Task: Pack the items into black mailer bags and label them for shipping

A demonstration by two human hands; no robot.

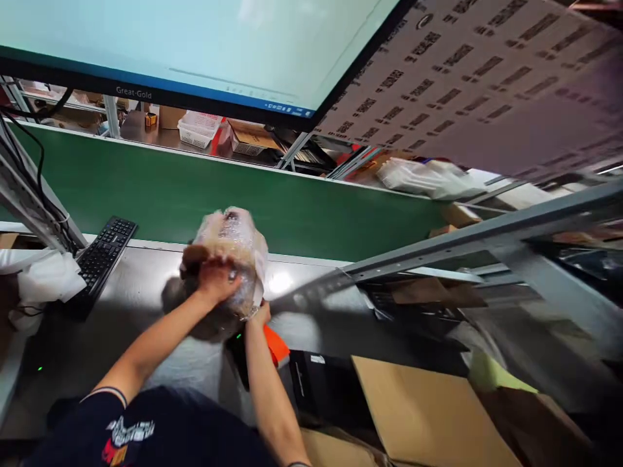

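A bundle wrapped in bubble wrap (232,241), brownish inside, is held up over a grey metal worktop (146,305). My left hand (217,280) grips its lower left side with fingers curled round it. My right hand (260,314) is under the bundle's lower right; its fingers are mostly hidden behind the wrap. An orange and black device (275,344) lies just below my right wrist.
A black keyboard (104,251) lies at the left beside white bags (43,277). A large monitor (195,52) hangs above a green conveyor belt (195,188). Flat cardboard (428,408) and a black box (321,389) sit at the lower right; a grey metal rail (462,243) crosses there.
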